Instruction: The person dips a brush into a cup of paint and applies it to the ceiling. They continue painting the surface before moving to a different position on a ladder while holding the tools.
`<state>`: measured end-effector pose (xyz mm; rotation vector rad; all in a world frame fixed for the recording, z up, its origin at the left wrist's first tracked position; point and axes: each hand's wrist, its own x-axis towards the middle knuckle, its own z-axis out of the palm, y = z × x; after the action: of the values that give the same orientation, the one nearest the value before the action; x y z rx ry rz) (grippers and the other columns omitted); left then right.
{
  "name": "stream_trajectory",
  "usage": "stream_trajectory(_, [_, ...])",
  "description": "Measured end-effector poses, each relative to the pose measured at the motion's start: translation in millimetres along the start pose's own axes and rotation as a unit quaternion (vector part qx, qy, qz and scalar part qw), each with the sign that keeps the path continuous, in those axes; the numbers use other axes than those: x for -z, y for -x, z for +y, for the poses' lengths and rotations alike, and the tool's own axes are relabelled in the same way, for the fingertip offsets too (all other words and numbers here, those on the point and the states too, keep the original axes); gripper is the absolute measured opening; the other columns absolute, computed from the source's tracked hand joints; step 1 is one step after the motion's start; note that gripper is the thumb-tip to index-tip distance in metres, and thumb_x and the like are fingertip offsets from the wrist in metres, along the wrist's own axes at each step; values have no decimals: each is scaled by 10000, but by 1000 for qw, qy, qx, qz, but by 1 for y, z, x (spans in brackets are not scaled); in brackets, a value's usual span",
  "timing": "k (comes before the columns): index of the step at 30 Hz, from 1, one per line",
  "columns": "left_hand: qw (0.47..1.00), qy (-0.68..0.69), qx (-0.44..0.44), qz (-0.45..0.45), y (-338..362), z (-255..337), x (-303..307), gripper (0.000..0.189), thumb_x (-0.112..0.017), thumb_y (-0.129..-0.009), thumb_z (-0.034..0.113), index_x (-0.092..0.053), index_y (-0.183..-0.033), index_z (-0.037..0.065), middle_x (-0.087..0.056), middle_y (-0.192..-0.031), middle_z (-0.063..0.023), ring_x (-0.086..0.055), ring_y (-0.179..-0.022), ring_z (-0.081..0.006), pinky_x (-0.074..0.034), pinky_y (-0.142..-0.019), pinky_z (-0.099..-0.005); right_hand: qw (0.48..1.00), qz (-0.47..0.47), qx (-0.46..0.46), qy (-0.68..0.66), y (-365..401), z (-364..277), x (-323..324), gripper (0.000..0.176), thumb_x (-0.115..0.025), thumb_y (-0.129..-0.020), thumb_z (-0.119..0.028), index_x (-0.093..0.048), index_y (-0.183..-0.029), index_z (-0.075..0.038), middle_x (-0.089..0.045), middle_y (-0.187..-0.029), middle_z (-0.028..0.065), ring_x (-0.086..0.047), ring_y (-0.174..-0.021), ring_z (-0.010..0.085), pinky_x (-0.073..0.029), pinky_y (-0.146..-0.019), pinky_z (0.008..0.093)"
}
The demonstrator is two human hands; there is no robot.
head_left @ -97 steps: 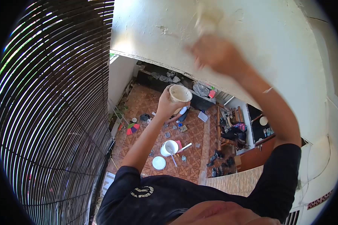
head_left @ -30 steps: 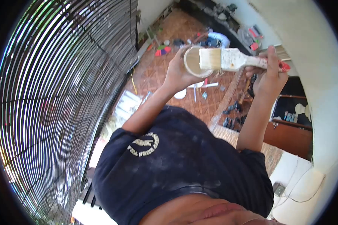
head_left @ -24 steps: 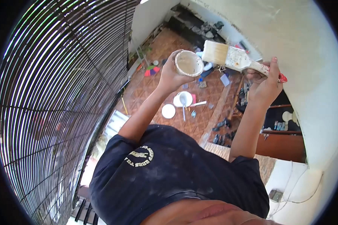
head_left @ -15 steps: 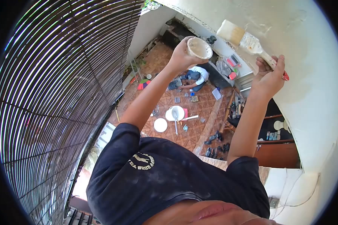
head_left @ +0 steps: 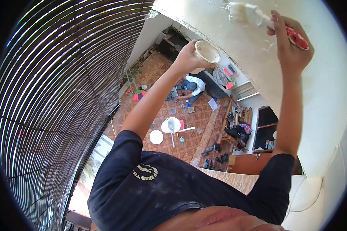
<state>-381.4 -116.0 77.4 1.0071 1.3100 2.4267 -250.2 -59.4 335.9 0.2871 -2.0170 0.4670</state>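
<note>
My left hand (head_left: 189, 59) is wrapped round a pale plastic cup (head_left: 207, 52) with whitish residue on its rim and inside wall. How much lies in it I cannot make out. At the upper right, my right hand (head_left: 295, 46) grips a wide paintbrush (head_left: 257, 17) by its handle, whose end is red. White paint coats the brush's bristles and ferrule, and blurred bristles appear to lie against the off-white painted surface (head_left: 312, 77). Uneven marks show on that surface near the brush.
Slatted dark blinds (head_left: 65, 96) curve along the left. Far below, a person (head_left: 194, 85) crouches on the tiled floor (head_left: 158, 65). Near them are a white bucket (head_left: 166, 126), a round white lid (head_left: 156, 137) and shoes (head_left: 212, 148). A wooden bench (head_left: 225, 127) holds bags.
My right hand has moved up with the paintbrush and turned, bringing the bristles further up the off-white surface. My left hand still holds the cup. The view has shifted slightly.
</note>
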Motion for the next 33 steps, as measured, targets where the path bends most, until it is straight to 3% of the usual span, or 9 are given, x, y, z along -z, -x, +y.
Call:
stream_trajectory(2, [1000,-4,-5,-1,1,4,2,785,-943,-540,151,-565,-1211,-2,-656,-1121,-94,-625,-1045,-185,-490,-945,-325,948,-89,284,113,-24,-6,9,100,-742,-845,21,-710,-925,72,-716,-843,89,-680,-669,139,-565,-617,238])
stream_trajectory(7, [1000,13,-14,12,2,6,9,767,-936,-548,138,-564,-1204,-2,-658,-1118,-84,-621,-1047,-176,-482,-950,-319,828,-62,493,259,1,6,-2,212,-841,-734,-83,-671,-857,-55,-651,-734,42,-643,-649,195,-516,-554,273])
stream_trajectory(11, [999,28,-23,3,7,-4,16,753,-931,-554,122,-561,-1199,1,-658,-1112,-80,-619,-1048,-170,-481,-954,-319,835,-248,432,233,81,12,-33,240,-761,-733,-132,-659,-944,-79,-629,-853,61,-647,-753,197,-521,-585,282])
stream_trajectory(15, [1000,28,-4,-9,13,-3,18,752,-931,-553,115,-559,-1197,0,-656,-1113,-77,-617,-1047,-166,-481,-955,-319,863,-217,419,181,82,10,-43,162,-769,-779,-110,-663,-897,-78,-625,-786,42,-643,-683,183,-509,-557,273])
stream_trajectory(18, [1000,11,10,-7,14,1,15,752,-935,-554,133,-562,-1192,-3,-656,-1111,-80,-618,-1042,-169,-482,-954,-320,939,-135,267,170,28,-12,-28,160,-792,-817,-84,-642,-767,-61,-601,-631,16,-563,-514,150,-488,-528,250])
stream_trajectory(21, [1000,-7,-1,-2,6,-11,9,754,-940,-557,167,-566,-1189,-7,-659,-1104,-87,-622,-1033,-173,-483,-950,-319,956,-75,263,106,-42,-4,0,110,-761,-821,21,-655,-794,16,-693,-791,67,-626,-641,120,-494,-572,216])
stream_trajectory(24, [1000,2,4,-9,2,-14,4,772,-945,-560,218,-567,-1195,-7,-658,-1110,-95,-620,-1043,-177,-485,-948,-319,782,20,526,333,-51,-41,-8,169,-750,-846,-9,-637,-722,-26,-625,-623,87,-601,-519,141,-432,-470,256])
stream_trajectory(26, [999,-34,-10,6,0,-24,2,786,-942,-562,221,-561,-1211,-7,-649,-1140,-99,-615,-1065,-178,-486,-953,-321,829,-57,469,300,-27,-5,0,133,-776,-770,-121,-663,-831,-83,-631,-720,-1,-607,-597,155,-488,-533,279])
stream_trajectory(33, [993,114,21,5,16,-20,-2,737,-896,-609,87,-532,-1245,3,-644,-1162,-87,-613,-1081,-178,-477,-973,-323,839,-270,429,198,111,11,-44,230,-713,-680,-135,-658,-886,-51,-599,-777,56,-626,-719,190,-498,-555,303])
